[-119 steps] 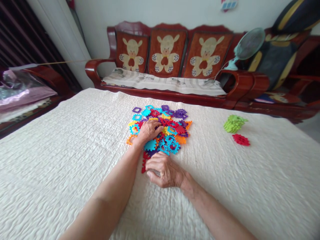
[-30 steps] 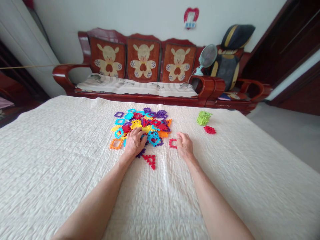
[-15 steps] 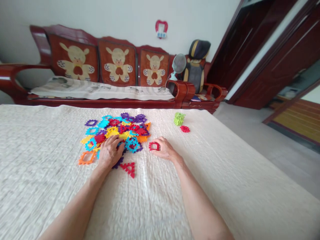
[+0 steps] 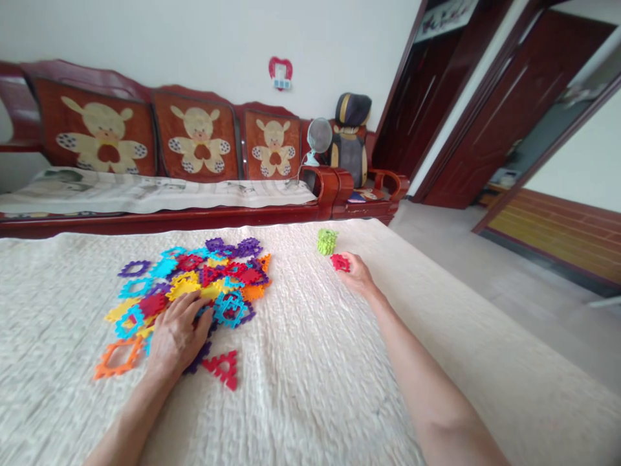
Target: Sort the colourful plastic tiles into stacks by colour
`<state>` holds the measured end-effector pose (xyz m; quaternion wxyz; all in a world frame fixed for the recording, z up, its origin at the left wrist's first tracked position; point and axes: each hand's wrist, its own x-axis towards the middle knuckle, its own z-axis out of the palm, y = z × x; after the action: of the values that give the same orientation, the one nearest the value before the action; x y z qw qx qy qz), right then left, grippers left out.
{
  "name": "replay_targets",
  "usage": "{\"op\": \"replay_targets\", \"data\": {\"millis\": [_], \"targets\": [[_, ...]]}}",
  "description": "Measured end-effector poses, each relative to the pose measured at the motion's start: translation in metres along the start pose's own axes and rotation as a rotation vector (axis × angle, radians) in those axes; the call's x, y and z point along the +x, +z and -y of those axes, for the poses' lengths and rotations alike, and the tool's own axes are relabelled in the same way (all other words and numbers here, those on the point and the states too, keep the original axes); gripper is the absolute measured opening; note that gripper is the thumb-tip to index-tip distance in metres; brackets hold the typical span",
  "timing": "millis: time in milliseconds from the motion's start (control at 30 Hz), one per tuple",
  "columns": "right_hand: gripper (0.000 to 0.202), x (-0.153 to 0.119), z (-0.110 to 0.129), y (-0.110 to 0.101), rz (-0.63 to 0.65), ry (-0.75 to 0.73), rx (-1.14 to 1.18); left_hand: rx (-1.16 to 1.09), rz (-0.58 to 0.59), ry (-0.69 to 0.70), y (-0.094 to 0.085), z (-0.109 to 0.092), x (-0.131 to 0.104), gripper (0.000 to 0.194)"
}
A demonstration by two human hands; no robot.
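My right hand (image 4: pixel 358 274) pinches a red toothed building piece (image 4: pixel 340 263) with an opening in its middle. It is at the spot of the red piece beside the green stack; whether that other piece lies underneath is hidden. The stack of light-green toothed pieces (image 4: pixel 327 241) stands just behind and left of it. My left hand (image 4: pixel 178 329) rests, fingers slightly bent and thumb apart, on the near edge of a loose pile of yellow (image 4: pixel 183 286), blue (image 4: pixel 229 309), purple, red and orange pieces. In front of the pile lies a red triangular piece (image 4: pixel 224 369).
A white quilted cover (image 4: pixel 291 388) spreads over the work surface. An orange frame piece (image 4: pixel 119 357) lies at the pile's near left. Behind stand a wooden sofa (image 4: pixel 272 213) with bear-patterned cushions, a small fan (image 4: pixel 319 136) and a chair (image 4: pixel 350 152).
My right hand has carried the red piece right and away from me to beside the green stack. My left hand stays on the pile. The view has turned right.
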<state>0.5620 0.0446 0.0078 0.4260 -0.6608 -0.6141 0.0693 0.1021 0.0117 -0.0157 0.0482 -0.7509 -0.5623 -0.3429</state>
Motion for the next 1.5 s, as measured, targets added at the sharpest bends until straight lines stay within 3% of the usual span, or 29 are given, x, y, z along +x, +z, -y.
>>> {"op": "replay_targets", "data": {"millis": [167, 400, 600, 900, 1267, 1500], "targets": [[0.053, 0.021, -0.038, -0.001, -0.015, -0.012, 0.052, -0.007, -0.013, 0.053, 0.003, 0.007, -0.001, 0.031], [0.055, 0.028, -0.051, 0.014, 0.033, 0.060, 0.134, 0.007, -0.019, 0.113, 0.005, 0.016, -0.002, 0.035], [0.066, 0.020, -0.036, 0.010, -0.006, 0.049, 0.021, 0.027, -0.006, 0.135, 0.006, 0.020, -0.002, 0.037], [0.085, 0.019, -0.002, 0.022, 0.010, 0.233, -0.392, 0.036, -0.010, 0.133, 0.006, 0.020, -0.002, 0.034], [0.067, 0.024, -0.012, 0.024, 0.043, 0.127, -0.368, 0.040, 0.001, 0.128, 0.007, 0.020, -0.003, 0.034], [0.082, 0.021, -0.001, 0.016, 0.049, 0.244, -0.467, 0.048, -0.008, 0.133, 0.007, 0.020, -0.004, 0.035]]}}
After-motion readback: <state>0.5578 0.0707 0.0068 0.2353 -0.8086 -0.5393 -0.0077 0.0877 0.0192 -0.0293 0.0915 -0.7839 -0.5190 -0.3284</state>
